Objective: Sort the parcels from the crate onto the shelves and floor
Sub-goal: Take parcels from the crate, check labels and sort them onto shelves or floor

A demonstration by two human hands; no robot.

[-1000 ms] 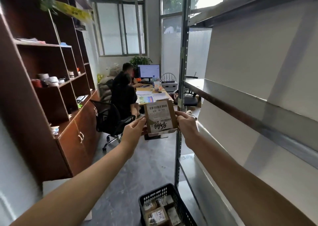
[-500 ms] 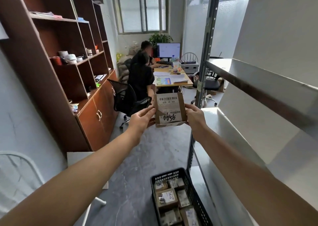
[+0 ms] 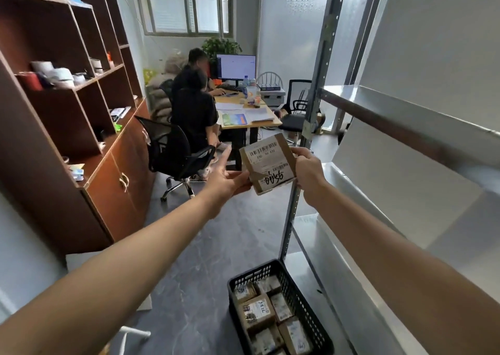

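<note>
A small brown cardboard parcel (image 3: 269, 164) with a white barcode label and black handwriting is held up in front of me, tilted. My right hand (image 3: 307, 169) grips its right edge. My left hand (image 3: 230, 177) is beside its lower left corner, fingers straight and spread, thumb just touching the box. On the floor below stands a black plastic crate (image 3: 305, 300) holding several more labelled parcels (image 3: 257, 312). Grey metal shelves (image 3: 392, 116) run along my right.
The shelving's perforated upright post (image 3: 311, 127) is just behind the parcel. A brown cabinet (image 3: 81, 111) lines the left wall. Two people sit at a desk (image 3: 259, 122) with a monitor, on office chairs (image 3: 173, 154). Grey floor lies between cabinet and crate.
The view has tipped downward and the parcel has tilted. My left hand has let go of its left edge and opened, while the right hand keeps its grip.
</note>
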